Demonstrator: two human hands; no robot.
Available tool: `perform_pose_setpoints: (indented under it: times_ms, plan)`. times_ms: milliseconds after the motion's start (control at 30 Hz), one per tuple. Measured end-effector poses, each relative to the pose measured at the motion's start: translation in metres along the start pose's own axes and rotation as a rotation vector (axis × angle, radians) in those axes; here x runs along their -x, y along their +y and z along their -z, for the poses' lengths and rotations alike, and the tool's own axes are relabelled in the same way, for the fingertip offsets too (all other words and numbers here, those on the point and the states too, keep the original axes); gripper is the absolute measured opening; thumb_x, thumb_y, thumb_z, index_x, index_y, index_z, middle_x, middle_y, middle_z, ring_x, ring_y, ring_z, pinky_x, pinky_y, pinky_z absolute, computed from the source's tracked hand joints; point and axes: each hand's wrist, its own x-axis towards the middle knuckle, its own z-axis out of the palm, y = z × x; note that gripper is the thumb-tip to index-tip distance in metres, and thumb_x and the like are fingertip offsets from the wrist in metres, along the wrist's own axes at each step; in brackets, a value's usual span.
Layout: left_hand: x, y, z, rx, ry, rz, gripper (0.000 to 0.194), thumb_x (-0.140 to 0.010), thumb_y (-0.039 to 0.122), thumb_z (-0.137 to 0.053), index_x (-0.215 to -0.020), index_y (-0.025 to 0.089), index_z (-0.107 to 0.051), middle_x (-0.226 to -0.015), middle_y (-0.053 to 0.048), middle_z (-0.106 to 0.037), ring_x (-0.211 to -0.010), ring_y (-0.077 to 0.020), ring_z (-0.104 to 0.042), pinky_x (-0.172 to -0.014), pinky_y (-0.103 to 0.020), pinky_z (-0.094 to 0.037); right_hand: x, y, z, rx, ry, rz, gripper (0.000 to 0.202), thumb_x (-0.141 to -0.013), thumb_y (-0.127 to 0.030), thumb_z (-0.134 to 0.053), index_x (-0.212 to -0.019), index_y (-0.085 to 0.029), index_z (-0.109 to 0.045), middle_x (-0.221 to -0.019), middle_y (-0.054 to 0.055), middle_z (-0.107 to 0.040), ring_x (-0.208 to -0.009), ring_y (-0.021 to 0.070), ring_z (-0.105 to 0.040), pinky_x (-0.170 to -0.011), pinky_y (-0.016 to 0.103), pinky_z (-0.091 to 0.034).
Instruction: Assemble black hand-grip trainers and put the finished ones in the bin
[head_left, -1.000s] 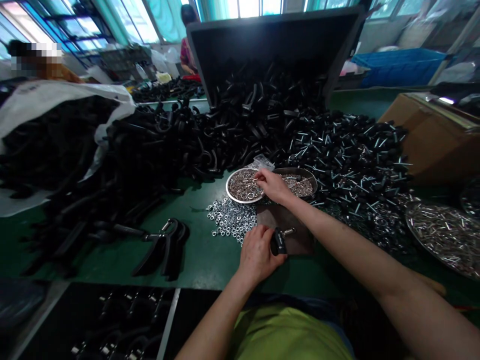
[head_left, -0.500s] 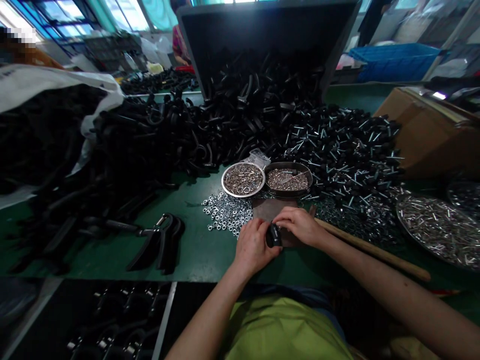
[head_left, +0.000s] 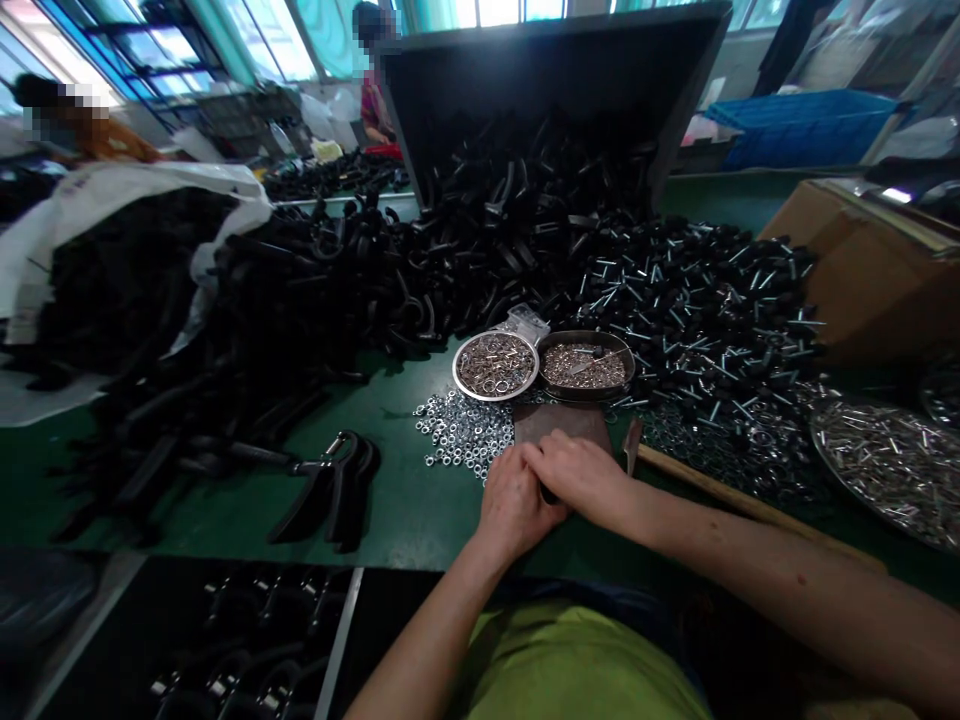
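My left hand point(head_left: 516, 508) is closed around a small black plastic part point(head_left: 550, 496), and only a sliver of it shows between my hands. My right hand point(head_left: 579, 470) lies over it from the right, its fingers bent and pressed against the part and my left fingers; its fingertips are hidden. Both hands are at the near edge of a flat metal plate point(head_left: 600, 425). Loose silvery nuts point(head_left: 469, 432) lie just left of the plate. A hammer point(head_left: 705, 480) with a wooden handle rests to the right, partly under my right forearm.
Behind the plate stand a round dish of metal pins and rings point(head_left: 495, 366) and an oval tin of small metal pieces point(head_left: 585, 366). Black clamp-like parts point(head_left: 337, 490) lie left, before a large heap. Black-headed bolts point(head_left: 705, 310) and a pin tray point(head_left: 892, 465) are right. Two people work behind.
My right hand has moved down and left over the black part, covering most of it. The whole view has shifted slightly as my head moved.
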Motion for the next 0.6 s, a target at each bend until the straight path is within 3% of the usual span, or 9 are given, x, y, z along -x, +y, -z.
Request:
perform_pose_setpoints:
  times_ms: [100, 233, 333, 433, 600]
  plan:
    - [0.001, 0.000, 0.000, 0.019, 0.002, 0.004, 0.047, -0.064, 0.037, -0.070, -0.106, 0.021, -0.055, -0.103, -0.007, -0.056, -0.099, -0.0257, -0.051, -0.088, -0.041, -0.040, 0.000, 0.006, -0.002, -0.084, 0.021, 0.012, 0.019, -0.076, -0.012, -0.055, -0.093, -0.019, -0.059, -0.085, 0.010, -0.065, -0.081, 0.0227, -0.059, -0.064, 0.030, -0.040]
    - [0.003, 0.001, 0.002, 0.045, 0.014, 0.009, 0.050, -0.063, 0.035, -0.072, -0.108, 0.023, -0.053, -0.103, -0.005, -0.055, -0.100, -0.0250, -0.049, -0.089, -0.041, -0.040, -0.008, 0.052, 0.010, -0.273, 0.063, -0.050, 0.011, -0.079, -0.024, -0.058, -0.087, -0.024, -0.066, -0.077, 0.003, -0.067, -0.072, 0.0180, -0.061, -0.064, 0.027, -0.039]
    - [0.003, 0.002, 0.003, 0.042, 0.008, -0.015, 0.061, -0.064, 0.035, -0.073, -0.120, 0.026, -0.048, -0.105, -0.004, -0.054, -0.099, -0.0246, -0.049, -0.089, -0.040, -0.039, -0.023, 0.097, 0.026, -0.083, 0.191, -0.252, 0.016, -0.082, -0.028, -0.055, -0.086, -0.024, -0.070, -0.083, 0.005, -0.069, -0.079, 0.0195, -0.060, -0.067, 0.029, -0.040]
    - [0.003, 0.002, 0.005, 0.015, -0.014, -0.051, 0.061, -0.066, 0.037, -0.072, -0.122, 0.028, -0.049, -0.103, -0.004, -0.053, -0.097, -0.0243, -0.048, -0.088, -0.040, -0.040, -0.040, 0.133, 0.034, 0.102, 0.198, -0.442, 0.013, -0.076, -0.025, -0.061, -0.078, -0.022, -0.073, -0.080, 0.008, -0.069, -0.085, 0.0232, -0.058, -0.068, 0.031, -0.040]
    - [0.003, 0.001, 0.004, 0.015, -0.020, -0.072, 0.062, -0.067, 0.036, -0.071, -0.124, 0.024, -0.049, -0.103, -0.006, -0.054, -0.096, -0.0242, -0.049, -0.086, -0.040, -0.041, -0.056, 0.155, 0.022, 0.143, 0.167, -0.502, 0.001, -0.063, -0.018, -0.070, -0.063, -0.018, -0.070, -0.072, 0.010, -0.067, -0.078, 0.0243, -0.058, -0.064, 0.032, -0.038]
